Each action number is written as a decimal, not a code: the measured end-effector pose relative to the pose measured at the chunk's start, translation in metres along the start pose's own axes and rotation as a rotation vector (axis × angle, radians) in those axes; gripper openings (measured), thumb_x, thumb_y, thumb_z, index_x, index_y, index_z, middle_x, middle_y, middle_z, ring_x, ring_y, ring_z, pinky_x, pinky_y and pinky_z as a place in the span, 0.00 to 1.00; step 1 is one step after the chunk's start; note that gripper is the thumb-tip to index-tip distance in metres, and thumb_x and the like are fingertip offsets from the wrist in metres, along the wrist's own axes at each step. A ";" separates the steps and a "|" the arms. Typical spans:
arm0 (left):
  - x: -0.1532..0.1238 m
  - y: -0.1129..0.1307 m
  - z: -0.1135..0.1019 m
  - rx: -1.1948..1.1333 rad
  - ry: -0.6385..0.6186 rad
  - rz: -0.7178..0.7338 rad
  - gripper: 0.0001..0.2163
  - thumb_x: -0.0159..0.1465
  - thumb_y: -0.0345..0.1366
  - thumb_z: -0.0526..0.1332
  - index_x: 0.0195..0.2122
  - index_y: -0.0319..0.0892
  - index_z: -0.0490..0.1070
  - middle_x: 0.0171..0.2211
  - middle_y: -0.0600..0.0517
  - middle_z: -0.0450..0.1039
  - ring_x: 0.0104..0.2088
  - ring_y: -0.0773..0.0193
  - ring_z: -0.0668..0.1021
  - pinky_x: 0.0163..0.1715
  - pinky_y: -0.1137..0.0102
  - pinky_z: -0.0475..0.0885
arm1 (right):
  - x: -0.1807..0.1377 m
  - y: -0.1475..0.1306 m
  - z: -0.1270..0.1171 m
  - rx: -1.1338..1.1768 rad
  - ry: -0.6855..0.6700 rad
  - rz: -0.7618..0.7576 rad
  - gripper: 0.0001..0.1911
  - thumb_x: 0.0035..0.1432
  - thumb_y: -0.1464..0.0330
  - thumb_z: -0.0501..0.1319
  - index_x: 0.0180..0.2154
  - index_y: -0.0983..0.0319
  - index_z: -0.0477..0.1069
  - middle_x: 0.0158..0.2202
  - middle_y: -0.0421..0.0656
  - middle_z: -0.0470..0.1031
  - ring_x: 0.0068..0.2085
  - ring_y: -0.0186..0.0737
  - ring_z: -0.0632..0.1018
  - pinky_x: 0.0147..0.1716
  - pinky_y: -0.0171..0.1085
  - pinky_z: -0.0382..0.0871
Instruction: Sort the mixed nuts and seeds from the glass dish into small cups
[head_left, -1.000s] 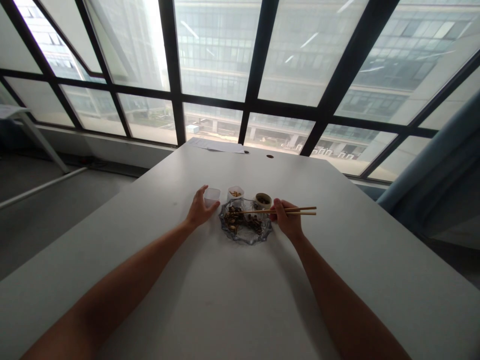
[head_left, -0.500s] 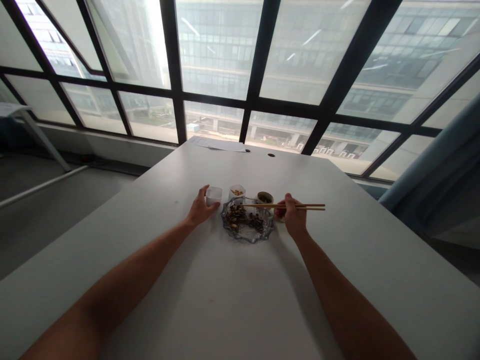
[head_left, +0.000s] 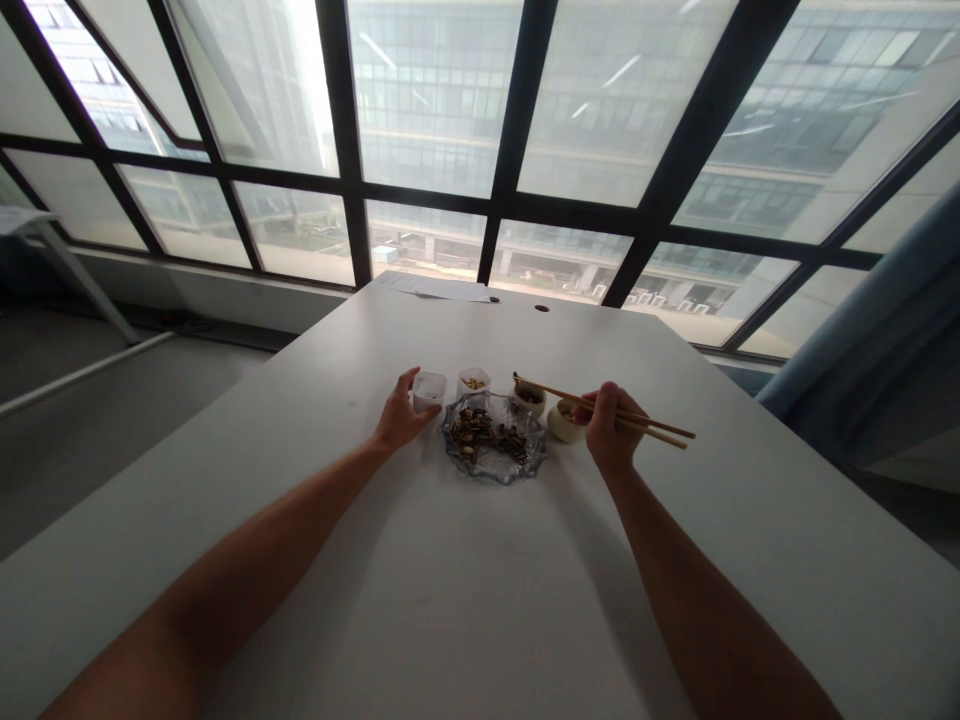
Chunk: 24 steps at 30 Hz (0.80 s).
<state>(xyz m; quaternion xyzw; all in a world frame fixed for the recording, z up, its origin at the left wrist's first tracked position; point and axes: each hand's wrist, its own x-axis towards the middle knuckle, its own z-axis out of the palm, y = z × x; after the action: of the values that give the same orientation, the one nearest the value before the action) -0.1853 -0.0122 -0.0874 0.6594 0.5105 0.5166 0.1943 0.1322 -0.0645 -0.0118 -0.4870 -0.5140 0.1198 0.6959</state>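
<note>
My left hand (head_left: 403, 412) is wrapped round a small white cup (head_left: 430, 391) on the table, with a dark speck inside it. In my right hand (head_left: 613, 425) is a pair of wooden chopsticks (head_left: 570, 396), their tips above a small pale cup with dark contents (head_left: 529, 400). Something small and dark seems to be at the tips. A clear scalloped glass bowl (head_left: 495, 470) holds mixed brown and dark bits, perhaps seeds or nuts. Behind it stands a white cup with yellowish pieces (head_left: 474, 384). Another cream cup (head_left: 564, 424) is partly hidden by my right hand.
The white table (head_left: 465, 600) extends toward large black-framed windows. Papers (head_left: 435, 289) lie at its far edge, near two dark round holes. A blue curtain (head_left: 862, 330) hangs at the right, and another table (head_left: 75, 270) stands at the left.
My right hand has shifted right, and the chopsticks have swung from over the glass bowl to above the dark-filled cup, tips raised. The left hand stays at the white cup.
</note>
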 end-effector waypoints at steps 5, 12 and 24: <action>0.000 0.002 0.000 -0.002 -0.010 -0.008 0.37 0.53 0.39 0.70 0.63 0.41 0.59 0.56 0.38 0.71 0.56 0.47 0.75 0.54 0.52 0.72 | 0.004 -0.006 -0.020 -0.189 -0.004 -0.218 0.28 0.66 0.47 0.53 0.24 0.60 0.71 0.15 0.41 0.72 0.18 0.38 0.76 0.22 0.37 0.71; 0.000 0.002 0.000 -0.010 0.005 -0.001 0.36 0.52 0.39 0.70 0.62 0.43 0.60 0.56 0.39 0.72 0.56 0.47 0.75 0.53 0.52 0.72 | 0.011 -0.004 -0.015 -0.142 -0.006 -0.086 0.29 0.63 0.44 0.55 0.24 0.61 0.71 0.16 0.41 0.72 0.17 0.36 0.74 0.19 0.35 0.68; 0.000 -0.005 0.002 -0.028 -0.017 -0.003 0.37 0.52 0.42 0.70 0.63 0.44 0.60 0.56 0.40 0.71 0.55 0.48 0.76 0.52 0.53 0.73 | 0.010 -0.038 -0.011 -0.189 -0.553 0.007 0.31 0.56 0.42 0.61 0.20 0.62 0.71 0.14 0.42 0.72 0.15 0.33 0.70 0.13 0.32 0.62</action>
<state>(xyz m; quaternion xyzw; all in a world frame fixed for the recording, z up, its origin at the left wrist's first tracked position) -0.1865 -0.0095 -0.0922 0.6602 0.5027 0.5175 0.2087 0.1332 -0.0827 0.0248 -0.5002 -0.6915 0.2020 0.4805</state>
